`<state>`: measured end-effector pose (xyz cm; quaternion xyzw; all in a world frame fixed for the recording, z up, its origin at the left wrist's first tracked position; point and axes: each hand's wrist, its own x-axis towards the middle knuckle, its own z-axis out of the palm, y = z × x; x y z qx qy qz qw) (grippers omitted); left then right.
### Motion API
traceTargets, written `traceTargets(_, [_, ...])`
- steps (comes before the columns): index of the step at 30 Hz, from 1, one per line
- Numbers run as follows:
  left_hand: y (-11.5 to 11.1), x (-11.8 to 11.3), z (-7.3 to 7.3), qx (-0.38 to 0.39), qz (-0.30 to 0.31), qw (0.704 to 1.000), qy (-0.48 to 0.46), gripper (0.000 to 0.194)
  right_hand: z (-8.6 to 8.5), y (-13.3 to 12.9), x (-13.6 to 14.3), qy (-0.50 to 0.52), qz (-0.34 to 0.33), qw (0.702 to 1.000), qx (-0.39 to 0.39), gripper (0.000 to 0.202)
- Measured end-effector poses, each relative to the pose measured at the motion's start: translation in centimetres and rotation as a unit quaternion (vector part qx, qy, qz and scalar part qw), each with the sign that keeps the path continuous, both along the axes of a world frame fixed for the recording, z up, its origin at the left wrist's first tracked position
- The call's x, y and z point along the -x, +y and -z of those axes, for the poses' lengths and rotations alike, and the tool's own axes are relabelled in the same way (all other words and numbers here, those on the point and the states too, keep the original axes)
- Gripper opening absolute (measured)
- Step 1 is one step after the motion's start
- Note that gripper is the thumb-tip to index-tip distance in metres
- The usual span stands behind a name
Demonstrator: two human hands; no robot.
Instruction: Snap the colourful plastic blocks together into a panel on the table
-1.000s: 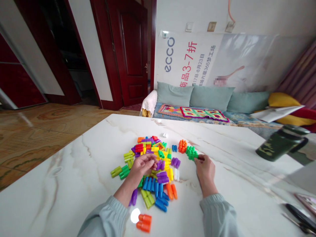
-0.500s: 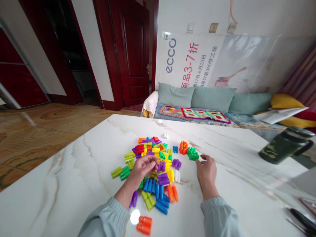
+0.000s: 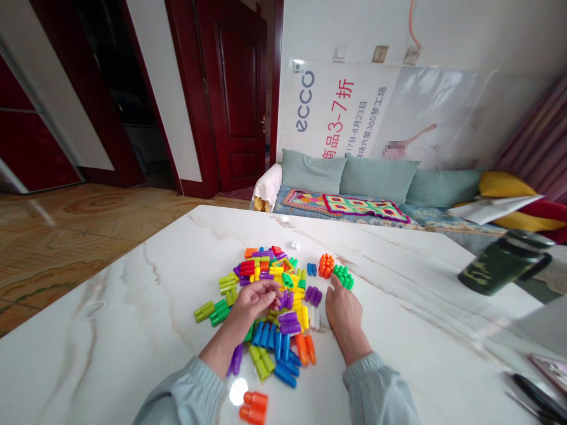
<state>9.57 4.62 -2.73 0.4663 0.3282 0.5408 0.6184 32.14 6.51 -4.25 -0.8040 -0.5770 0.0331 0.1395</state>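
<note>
Many colourful plastic pieces lie in a loose pile on the white marbled table (image 3: 150,330). My left hand (image 3: 258,296) hovers over the pile with fingers curled near a purple piece (image 3: 287,300); whether it grips anything is hidden. Right of the pile, my right hand (image 3: 344,306) points its index finger at a green cluster (image 3: 344,277), close to its near left edge. An orange cluster (image 3: 326,265) stands beside the green one. Between the hands are a purple piece (image 3: 313,296) and a partly covered white piece (image 3: 315,319). An orange piece (image 3: 254,407) lies near the front.
A dark green mug (image 3: 500,261) stands at the table's right side. Black-handled scissors (image 3: 534,392) lie at the lower right. A small white object (image 3: 295,245) sits behind the pile. Beyond the table is a sofa with cushions (image 3: 378,177).
My right hand has moved left, from the green cluster's right side to its near left side. My left hand has barely moved. The view has shifted slightly.
</note>
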Motion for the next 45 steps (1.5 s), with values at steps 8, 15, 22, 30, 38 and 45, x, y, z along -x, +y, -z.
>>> traceTargets(8, [0.1,0.1,0.2,-0.006,-0.005,1.0,0.006,0.031,0.0,0.3,-0.1,-0.002,0.006,1.0,0.004,0.046])
traceTargets(15, [0.0,0.1,0.2,-0.003,-0.002,1.0,0.002,0.031,-0.3,0.6,-0.2,0.007,0.017,1.0,0.012,0.047])
traceTargets(22, [0.0,0.0,0.0,-0.004,0.0,1.0,0.004,0.03,-0.3,-1.4,-0.7,-0.014,0.007,1.0,-0.016,0.036])
traceTargets(30, [0.0,0.1,0.0,-0.001,-0.006,1.0,0.008,0.032,0.7,-1.3,-1.8,-0.042,-0.039,0.994,-0.09,0.034])
traceTargets(38, [0.2,0.2,0.5,-0.002,-0.004,1.0,0.019,0.031,1.5,-0.4,-2.0,-0.062,-0.034,0.992,-0.102,0.034])
traceTargets(45, [0.1,0.2,0.4,-0.005,-0.004,1.0,0.017,0.031,0.8,0.0,-2.0,-0.075,-0.025,0.994,-0.081,0.034])
